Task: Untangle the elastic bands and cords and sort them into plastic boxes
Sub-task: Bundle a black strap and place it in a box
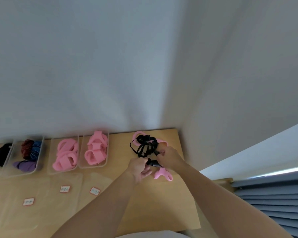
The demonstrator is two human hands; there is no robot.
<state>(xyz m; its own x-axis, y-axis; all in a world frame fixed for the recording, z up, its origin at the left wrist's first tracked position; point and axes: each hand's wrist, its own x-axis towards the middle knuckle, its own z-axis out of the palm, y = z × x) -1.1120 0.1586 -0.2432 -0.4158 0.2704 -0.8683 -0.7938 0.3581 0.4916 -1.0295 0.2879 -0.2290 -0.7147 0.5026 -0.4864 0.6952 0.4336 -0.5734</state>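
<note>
- Tangle of black elastic bands: thin flat straps looped over one another in a loose knot, held just above the wooden table near its far right corner.
- The left hand, at six o'clock of the tangle, has its fingers curled round the lower end of the black straps.
- The right hand, at four o'clock of the tangle, pinches a strand between thumb and fingertips.
- A short black stretch runs between the two hands.
- Wide pink bands lie on the table behind the tangle, at twelve to two o'clock; whether they are caught in it cannot be told.
- Another pink band lies at five o'clock, just beside the left hand.
- Four clear plastic boxes stand in a row at nine o'clock, along the wall:
- the nearest box and the next box hold pink bands;
- the third box holds reddish, blue and purple bands;
- the far-left box holds black ones.
- White labels with red borders sit in front of the boxes; their writing is unreadable.
</note>
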